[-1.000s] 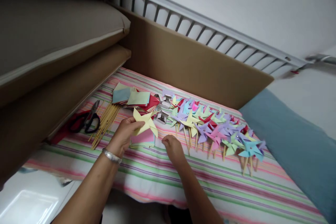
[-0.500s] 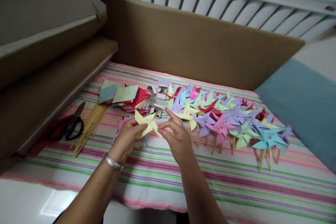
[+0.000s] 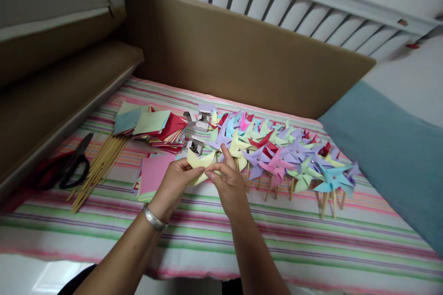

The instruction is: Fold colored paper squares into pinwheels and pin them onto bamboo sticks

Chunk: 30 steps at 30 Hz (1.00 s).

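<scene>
At the far left of the frame, black-handled scissors [image 3: 71, 169] lie on the striped cloth [image 3: 242, 239], with a bundle of thin wooden sticks [image 3: 100, 166] just to their right. Further right and higher up sits a loose stack of coloured paper squares [image 3: 152, 124], and below it a pink paper sheet [image 3: 154, 170] lies flat.

In the middle of the frame my left hand [image 3: 175, 184], a silver bangle [image 3: 154, 218] on its wrist, pinches the pale yellow folded paper pinwheel [image 3: 200, 162] by its lower left edge. My right hand [image 3: 228, 184] meets it from the right, thumb and forefinger closed on the same paper.

To the right, a row of finished paper pinwheels on sticks [image 3: 284, 156] spreads across the cloth toward a blue cushion [image 3: 391, 156].
</scene>
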### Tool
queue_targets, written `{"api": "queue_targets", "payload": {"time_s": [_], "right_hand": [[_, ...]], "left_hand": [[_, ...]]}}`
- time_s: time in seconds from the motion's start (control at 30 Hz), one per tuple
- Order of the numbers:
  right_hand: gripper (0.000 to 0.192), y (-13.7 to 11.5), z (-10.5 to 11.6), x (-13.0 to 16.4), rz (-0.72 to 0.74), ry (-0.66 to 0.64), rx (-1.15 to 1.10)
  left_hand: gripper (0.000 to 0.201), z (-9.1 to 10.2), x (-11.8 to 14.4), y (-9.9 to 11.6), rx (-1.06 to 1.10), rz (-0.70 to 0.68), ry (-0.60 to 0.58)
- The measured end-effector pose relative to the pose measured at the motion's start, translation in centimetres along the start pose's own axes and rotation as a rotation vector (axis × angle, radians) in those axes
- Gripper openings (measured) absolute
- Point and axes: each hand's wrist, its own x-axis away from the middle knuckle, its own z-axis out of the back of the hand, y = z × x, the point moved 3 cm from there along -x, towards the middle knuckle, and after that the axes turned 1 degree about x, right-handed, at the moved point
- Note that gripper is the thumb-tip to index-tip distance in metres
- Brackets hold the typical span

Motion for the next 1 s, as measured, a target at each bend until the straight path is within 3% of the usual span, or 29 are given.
{"api": "queue_targets", "payload": {"time_s": [1.0], "right_hand": [[0.007,1.02,-0.57,-0.03,-0.053,0.007,-0.083]], "left_hand": [[0.019,0.21,0.27,0.32,-0.003,0.001,-0.014]]}}
